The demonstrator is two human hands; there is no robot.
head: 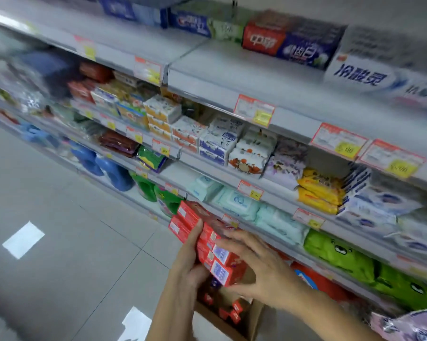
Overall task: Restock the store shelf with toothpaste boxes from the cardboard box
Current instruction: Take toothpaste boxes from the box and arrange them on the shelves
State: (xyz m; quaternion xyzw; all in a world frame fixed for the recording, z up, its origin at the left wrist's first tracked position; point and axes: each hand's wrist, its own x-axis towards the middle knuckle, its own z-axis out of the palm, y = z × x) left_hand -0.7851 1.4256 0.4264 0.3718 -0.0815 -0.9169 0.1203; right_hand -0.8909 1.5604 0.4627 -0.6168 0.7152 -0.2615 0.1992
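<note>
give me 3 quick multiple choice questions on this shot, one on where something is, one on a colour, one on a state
1. Where is the cardboard box?
A. on the top shelf
B. on the floor, under the hands
C. on a trolley

2. What colour are the held toothpaste boxes?
A. green
B. yellow
C. red

3. What is the left hand doing?
A. hanging empty
B. holding the toothpaste boxes in its grip
C. pressing a price tag

Answers:
1 B: it sits low on the tiles beneath both hands, open, with red packs inside.
2 C: every side that shows is red, with pale labels.
3 B: its fingers curl round the left side of the stack, while the right hand holds the near end.
</note>
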